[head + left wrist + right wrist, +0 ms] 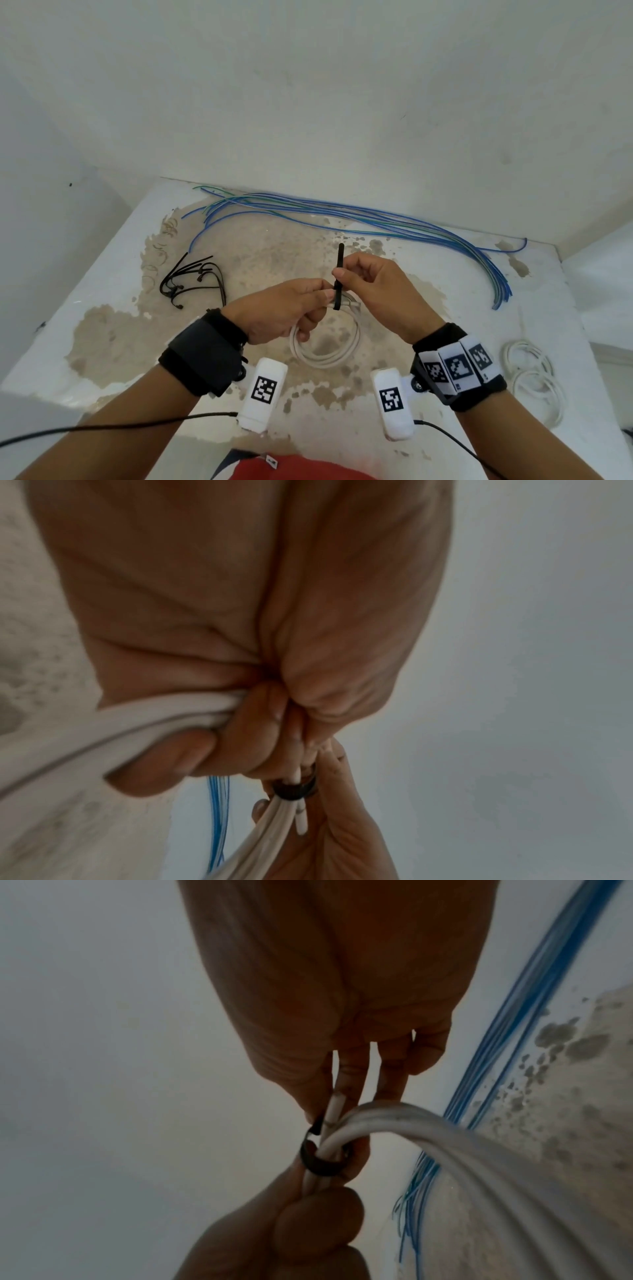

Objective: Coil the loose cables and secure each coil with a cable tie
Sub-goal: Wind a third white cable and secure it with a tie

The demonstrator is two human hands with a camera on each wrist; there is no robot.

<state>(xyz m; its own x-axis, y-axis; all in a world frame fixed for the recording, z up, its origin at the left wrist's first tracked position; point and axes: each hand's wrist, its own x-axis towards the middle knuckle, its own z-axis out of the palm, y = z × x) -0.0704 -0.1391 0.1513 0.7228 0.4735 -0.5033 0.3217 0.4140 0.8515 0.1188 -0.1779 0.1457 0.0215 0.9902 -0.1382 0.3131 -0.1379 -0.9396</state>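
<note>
A white cable coil (325, 356) hangs over the middle of the table, gripped at its top by my left hand (291, 308). A black cable tie (339, 270) loops round the coil's strands and its tail points upward. My right hand (370, 284) pinches that tail between thumb and forefinger just above the loop. In the left wrist view my fingers (240, 737) curl round the white coil (103, 737), with the black tie loop (294, 791) just beyond. In the right wrist view the tie loop (318, 1161) circles the white coil (394, 1118).
Several loose blue and green cables (376, 222) lie along the table's far edge and curve down the right side. A bunch of black cable ties (191, 277) sits at the left. Coiled white cables (534, 377) lie at the right near the table (102, 329) edge.
</note>
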